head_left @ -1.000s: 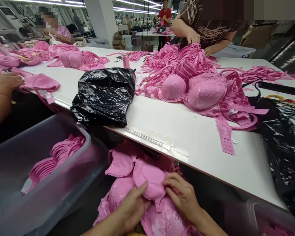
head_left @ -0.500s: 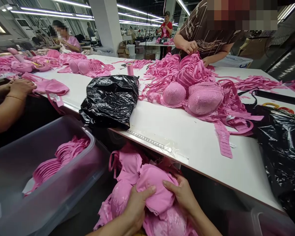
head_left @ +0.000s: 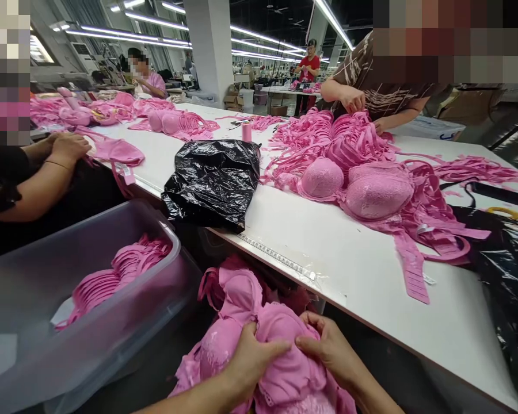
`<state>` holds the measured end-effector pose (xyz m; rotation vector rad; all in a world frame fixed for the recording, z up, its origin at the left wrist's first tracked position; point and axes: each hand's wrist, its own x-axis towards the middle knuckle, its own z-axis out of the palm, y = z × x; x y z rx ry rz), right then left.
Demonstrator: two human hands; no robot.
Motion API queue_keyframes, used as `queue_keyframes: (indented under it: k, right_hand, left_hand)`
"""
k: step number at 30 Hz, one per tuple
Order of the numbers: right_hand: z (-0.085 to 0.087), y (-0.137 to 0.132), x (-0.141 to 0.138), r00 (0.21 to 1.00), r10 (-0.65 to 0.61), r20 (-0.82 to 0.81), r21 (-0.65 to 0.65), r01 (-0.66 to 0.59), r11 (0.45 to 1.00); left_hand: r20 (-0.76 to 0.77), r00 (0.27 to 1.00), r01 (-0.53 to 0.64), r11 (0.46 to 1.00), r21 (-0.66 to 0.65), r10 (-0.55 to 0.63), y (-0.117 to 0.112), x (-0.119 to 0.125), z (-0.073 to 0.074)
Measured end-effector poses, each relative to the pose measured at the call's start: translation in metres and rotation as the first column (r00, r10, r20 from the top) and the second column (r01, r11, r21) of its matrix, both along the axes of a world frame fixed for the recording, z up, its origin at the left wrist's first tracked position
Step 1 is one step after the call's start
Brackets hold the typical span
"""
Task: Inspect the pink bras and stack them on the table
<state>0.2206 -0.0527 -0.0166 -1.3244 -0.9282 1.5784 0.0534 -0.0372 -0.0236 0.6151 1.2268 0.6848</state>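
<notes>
Left fingers [head_left: 280, 348] and right fingers [head_left: 309, 345] gripping pink bra [head_left: 285, 325], near table edge [head_left: 362, 310], dark gap [head_left: 151, 371] between bra and bin [head_left: 172, 238]

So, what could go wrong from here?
The pink bra cup might crease: the left hand and right hand grip it, and its fabric shows folds. The black plastic bag might slide off, since it overhangs the front edge of the white table.
</notes>
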Motion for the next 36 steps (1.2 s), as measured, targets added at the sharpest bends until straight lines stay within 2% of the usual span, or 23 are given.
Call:
queue_keyframes:
  k: [3,6,8,9,11,13,15,16,17,18,19,20,21,23,25,27,29,30,31,33,34,35,36]
  right_hand:
    - [0.000,0.002,-0.001,0.999,0.012,0.041,0.005,-0.012,1.000]
    - [0.005,0.004,-0.002,0.995,0.079,0.053,0.032,-0.081,0.996]
    - [0.007,0.005,-0.001,0.988,0.113,0.105,0.061,-0.120,0.991]
    - [0.006,0.006,0.001,0.983,0.122,0.134,0.064,-0.132,0.989]
    - [0.002,0.006,0.008,0.972,0.121,0.202,0.051,-0.134,0.990]
    - [-0.006,0.004,0.018,0.945,0.095,0.313,0.013,-0.104,0.994]
    - [-0.014,0.002,0.030,0.896,0.025,0.443,-0.030,-0.014,0.999]
    - [-0.019,0.002,0.034,0.875,-0.012,0.484,-0.044,0.038,0.998]
    - [-0.022,0.001,0.038,0.868,-0.038,0.496,-0.057,0.077,0.995]
    - [-0.024,0.000,0.040,0.877,-0.048,0.479,-0.074,0.095,0.993]
    - [-0.025,0.000,0.042,0.895,-0.039,0.445,-0.094,0.090,0.991]
    - [-0.024,0.000,0.042,0.912,-0.017,0.411,-0.119,0.072,0.990]
    - [-0.022,0.001,0.041,0.919,0.011,0.394,-0.143,0.050,0.988]
    - [-0.013,0.002,0.038,0.901,0.056,0.430,-0.148,0.009,0.989]
    - [-0.001,0.004,0.033,0.866,0.085,0.493,-0.062,-0.062,0.996]
    - [0.011,0.004,0.028,0.824,0.107,0.556,0.074,-0.178,0.981]
    - [0.020,0.002,0.024,0.763,0.071,0.642,0.221,-0.273,0.936]
    - [0.023,-0.001,0.023,0.718,0.005,0.696,0.311,-0.308,0.899]
    - [0.025,-0.005,0.024,0.665,-0.098,0.741,0.417,-0.340,0.843]
    - [0.024,-0.019,0.029,0.556,-0.325,0.765,0.599,-0.429,0.676]
    - [0.022,-0.029,0.031,0.508,-0.411,0.757,0.646,-0.483,0.592]
    - [0.019,-0.041,0.034,0.470,-0.470,0.747,0.665,-0.527,0.530]
    - [0.015,-0.055,0.035,0.445,-0.496,0.746,0.664,-0.559,0.497]
  left_hand:
    - [-0.087,0.994,-0.064,0.998,0.014,0.065,0.000,0.001,-0.002]
    - [-0.052,0.990,-0.129,0.991,0.027,0.131,0.000,0.004,-0.004]
    - [-0.034,0.992,-0.123,0.992,0.029,0.124,-0.001,0.004,-0.005]
    - [-0.031,0.995,-0.091,0.995,0.033,0.092,-0.002,0.003,-0.005]
    - [-0.004,0.998,0.058,0.994,0.093,-0.058,-0.003,-0.005,-0.002]
    - [-0.013,0.968,0.249,0.951,0.183,-0.251,0.002,-0.020,0.006]
    - [-0.166,0.925,0.377,0.882,0.281,-0.342,0.013,-0.040,0.018]
    - [-0.296,0.898,0.418,0.842,0.341,-0.326,0.022,-0.050,0.024]
    - [-0.444,0.856,0.467,0.767,0.439,-0.267,0.033,-0.060,0.030]
    - [-0.581,0.792,0.550,0.635,0.543,-0.188,0.046,-0.067,0.033]
    - [-0.690,0.713,0.655,0.470,0.592,-0.123,0.060,-0.072,0.035]
    - [-0.789,0.607,0.774,0.293,0.561,-0.093,0.075,-0.075,0.034]
    - [-0.870,0.486,0.870,0.132,0.475,-0.079,0.089,-0.074,0.031]
    - [-0.932,0.350,0.934,-0.041,0.355,-0.094,0.114,-0.065,0.022]
    - [-0.952,0.278,0.944,-0.148,0.295,-0.126,0.133,-0.050,0.014]
    - [-0.965,0.225,0.933,-0.254,0.254,-0.138,0.144,-0.038,0.013]
    - [-0.972,0.202,0.917,-0.324,0.231,-0.122,0.148,-0.035,0.022]
    - [-0.975,0.196,0.916,-0.335,0.222,-0.108,0.147,-0.039,0.029]
    - [-0.976,0.203,0.916,-0.337,0.216,-0.075,0.143,-0.045,0.037]
    - [-0.965,0.259,0.904,-0.363,0.227,0.042,0.127,-0.065,0.053]
    - [-0.931,0.334,0.874,-0.418,0.247,0.149,0.114,-0.078,0.058]
    - [-0.879,0.422,0.823,-0.502,0.267,0.223,0.098,-0.090,0.061]
    - [-0.839,0.484,0.777,-0.564,0.281,0.249,0.081,-0.102,0.061]
